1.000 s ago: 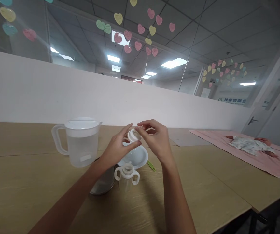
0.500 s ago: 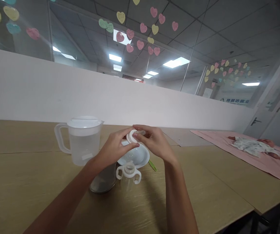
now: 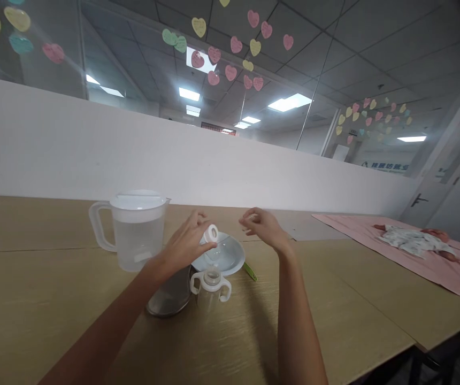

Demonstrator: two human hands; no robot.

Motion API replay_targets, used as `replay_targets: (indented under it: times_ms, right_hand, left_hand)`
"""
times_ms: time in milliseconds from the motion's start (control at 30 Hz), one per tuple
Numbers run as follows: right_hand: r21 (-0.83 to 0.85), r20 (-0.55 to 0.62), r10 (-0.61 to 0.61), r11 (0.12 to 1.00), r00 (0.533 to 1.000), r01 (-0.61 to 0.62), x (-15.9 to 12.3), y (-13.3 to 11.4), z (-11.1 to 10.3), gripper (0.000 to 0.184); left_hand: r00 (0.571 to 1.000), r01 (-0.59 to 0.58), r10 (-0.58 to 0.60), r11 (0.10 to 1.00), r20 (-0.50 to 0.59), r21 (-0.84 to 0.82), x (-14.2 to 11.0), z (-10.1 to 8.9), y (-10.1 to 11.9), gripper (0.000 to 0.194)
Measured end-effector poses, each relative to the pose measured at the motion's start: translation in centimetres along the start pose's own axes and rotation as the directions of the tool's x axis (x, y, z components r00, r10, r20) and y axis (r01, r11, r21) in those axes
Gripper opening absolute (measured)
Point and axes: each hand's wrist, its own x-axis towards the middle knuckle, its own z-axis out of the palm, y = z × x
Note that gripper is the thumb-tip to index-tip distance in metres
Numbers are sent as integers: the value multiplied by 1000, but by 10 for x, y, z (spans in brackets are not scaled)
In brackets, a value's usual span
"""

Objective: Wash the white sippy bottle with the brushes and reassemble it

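Note:
My left hand (image 3: 188, 238) is closed around a white bottle collar (image 3: 212, 233) above a white bowl (image 3: 232, 256), with the collar's round opening turned to the right. Apart from it, my right hand (image 3: 264, 229) hovers to the right of the bowl. Its fingers are loosely bent, and I see nothing between them. Below my hands stands a clear baby bottle (image 3: 209, 299) with two white handles and an uncovered neck. Left of the bottle is a round metal-looking tin (image 3: 169, 297), partly covered by my left forearm.
A lidded clear pitcher (image 3: 139, 230) holding water stands at the left. A green handle (image 3: 250, 271) lies beside the bowl. To the right, a baby-like figure in patterned clothes (image 3: 414, 240) lies on a pink cloth (image 3: 358, 230). A white wall (image 3: 214, 166) runs behind the table.
My right hand has come away from the collar and moved to the right. My left hand has turned the collar and lowered it slightly. The translucent teat seen at the collar before is out of sight.

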Motion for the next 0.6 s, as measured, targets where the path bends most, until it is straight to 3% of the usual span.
replay_targets:
  times_ms: [100, 200, 300, 367, 467, 533, 600]
  right_hand:
    - [-449, -55, 102, 886, 993, -116, 13, 22, 16, 22]
    - [-632, 40, 166, 768, 985, -104, 23, 37, 38, 22]
    - [-718, 189, 259, 695, 947, -47, 28, 44, 57, 22]
    - [-726, 237, 283, 687, 929, -24, 29, 44, 63, 19]
    - [-705, 213, 235, 709, 948, -17, 27, 36, 57, 10]
    - [-651, 129, 137, 759, 982, -20, 23, 24, 46, 10]
    - [-540, 17, -5, 842, 1000, 13, 16, 8, 32, 16]
  left_hand:
    - [990, 84, -106, 973, 92, 213, 1, 33, -23, 41]
    - [969, 106, -160, 957, 188, 270, -3, 60, -43, 48]
    - [931, 129, -210, 955, 298, 269, -6, 69, -52, 40]
    - [926, 130, -207, 960, 316, 246, -6, 62, -51, 43]
    - [959, 133, -179, 969, 218, 208, -2, 31, -41, 49]
    - [982, 171, -183, 969, 49, 178, 0, 0, -33, 46]
    - [964, 244, -221, 956, -145, 161, -2, -34, -27, 43]
